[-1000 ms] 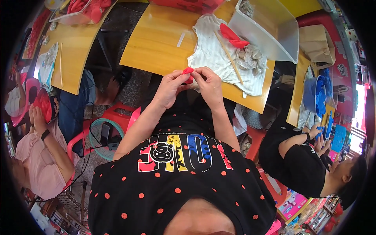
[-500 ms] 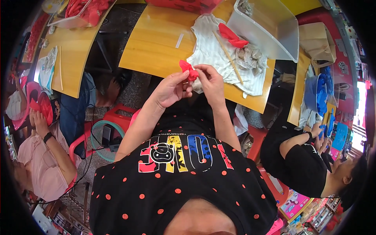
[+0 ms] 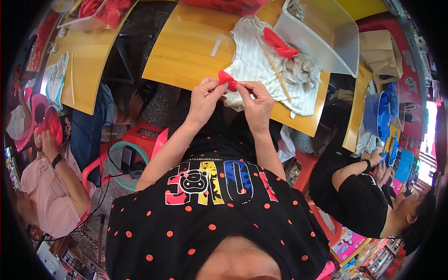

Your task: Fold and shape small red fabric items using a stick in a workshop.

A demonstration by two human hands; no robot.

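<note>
A small piece of red fabric is pinched between my two hands, just off the near edge of the wooden table. My left hand grips its left side with thumb and forefinger. On its lower right side, my right hand pinches it the same way. Beyond my hands a white cloth lies on the table. Upon it rest a thin wooden stick, another red fabric piece and a crumpled bundle of pale, translucent material.
A clear plastic bin stands at the table's right, near a red container at the back. A white strip lies on the wood. People work at side tables, left and right. A green basket sits by a red stool.
My left hand has turned and closed in, now pinching the red fabric from the left. My right hand has shifted slightly right and down, its fingers still on the fabric.
</note>
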